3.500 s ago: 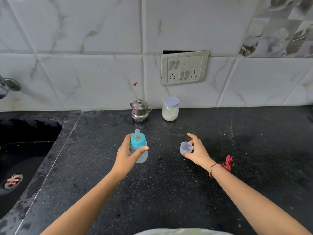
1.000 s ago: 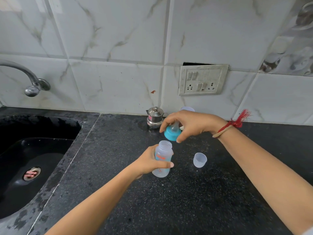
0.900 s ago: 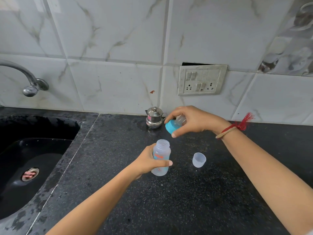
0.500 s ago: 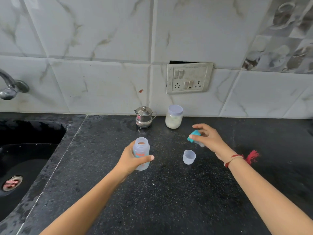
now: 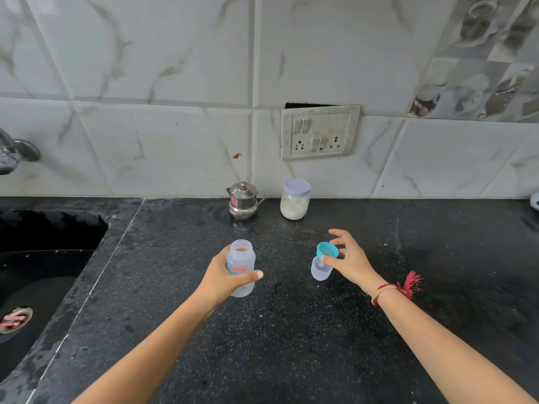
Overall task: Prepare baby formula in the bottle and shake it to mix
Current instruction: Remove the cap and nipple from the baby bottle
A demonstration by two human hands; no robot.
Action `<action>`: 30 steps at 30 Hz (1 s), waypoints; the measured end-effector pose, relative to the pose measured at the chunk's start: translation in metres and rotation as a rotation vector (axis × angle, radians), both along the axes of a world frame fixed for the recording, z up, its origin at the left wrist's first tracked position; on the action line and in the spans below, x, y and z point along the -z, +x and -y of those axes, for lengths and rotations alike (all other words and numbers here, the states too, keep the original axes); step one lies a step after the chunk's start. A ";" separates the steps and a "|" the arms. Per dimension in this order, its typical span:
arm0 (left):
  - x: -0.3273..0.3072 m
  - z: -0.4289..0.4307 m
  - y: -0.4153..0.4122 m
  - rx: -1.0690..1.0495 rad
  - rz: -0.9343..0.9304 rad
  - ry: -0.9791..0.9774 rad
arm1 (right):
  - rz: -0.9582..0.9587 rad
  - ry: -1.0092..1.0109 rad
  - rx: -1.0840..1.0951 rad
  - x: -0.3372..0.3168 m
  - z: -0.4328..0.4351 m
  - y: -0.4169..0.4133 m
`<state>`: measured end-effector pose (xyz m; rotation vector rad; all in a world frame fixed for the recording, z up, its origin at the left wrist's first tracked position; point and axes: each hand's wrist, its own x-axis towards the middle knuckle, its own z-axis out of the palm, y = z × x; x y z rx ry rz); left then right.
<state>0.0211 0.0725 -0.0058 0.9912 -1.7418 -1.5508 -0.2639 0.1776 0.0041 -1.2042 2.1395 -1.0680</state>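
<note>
A clear baby bottle (image 5: 241, 252) with orange print stands upright on the black counter (image 5: 291, 330), its mouth uncovered and nothing visible inside. My left hand (image 5: 223, 279) is wrapped around its body. The teal teat ring (image 5: 327, 249) is turned teat-down into the small clear cap (image 5: 320, 273) standing on the counter to the right of the bottle. My right hand (image 5: 351, 262) pinches the ring with thumb and forefinger, the other fingers spread. A jar of pale formula powder (image 5: 295, 199) with a lilac lid stands closed by the wall.
A small lidded steel pot (image 5: 243, 201) sits left of the jar against the tiled wall. A black sink (image 5: 43, 258) with a tap (image 5: 14, 153) lies to the left. A switch and socket panel (image 5: 319, 132) is on the wall.
My right hand has unscrewed the teal teat ring from the bottle, carried it to the right and lowered it teat-down into the clear cap. My left hand still holds the bottle.
</note>
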 end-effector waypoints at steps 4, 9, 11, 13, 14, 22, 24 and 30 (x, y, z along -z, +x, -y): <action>0.001 -0.001 0.003 0.004 0.013 0.010 | -0.079 0.044 -0.012 0.012 0.001 0.000; 0.003 -0.003 0.005 0.006 0.021 0.018 | -0.104 0.047 -0.010 0.022 0.000 -0.002; 0.003 -0.003 0.005 0.006 0.022 0.019 | -0.100 0.040 -0.005 0.025 0.000 -0.003; 0.002 -0.004 0.003 -0.001 0.021 0.021 | -0.102 0.044 -0.020 0.028 0.000 -0.003; 0.002 -0.005 0.003 -0.003 0.021 0.021 | -0.107 0.048 -0.030 0.029 0.000 -0.004; 0.003 -0.005 0.001 0.027 0.029 0.011 | -0.071 0.069 -0.038 0.034 -0.001 -0.007; 0.003 -0.004 0.000 0.031 0.039 0.008 | -0.056 0.067 -0.030 0.035 -0.002 -0.008; 0.002 -0.001 -0.001 0.034 0.028 0.006 | -0.054 0.040 -0.021 0.028 -0.004 -0.006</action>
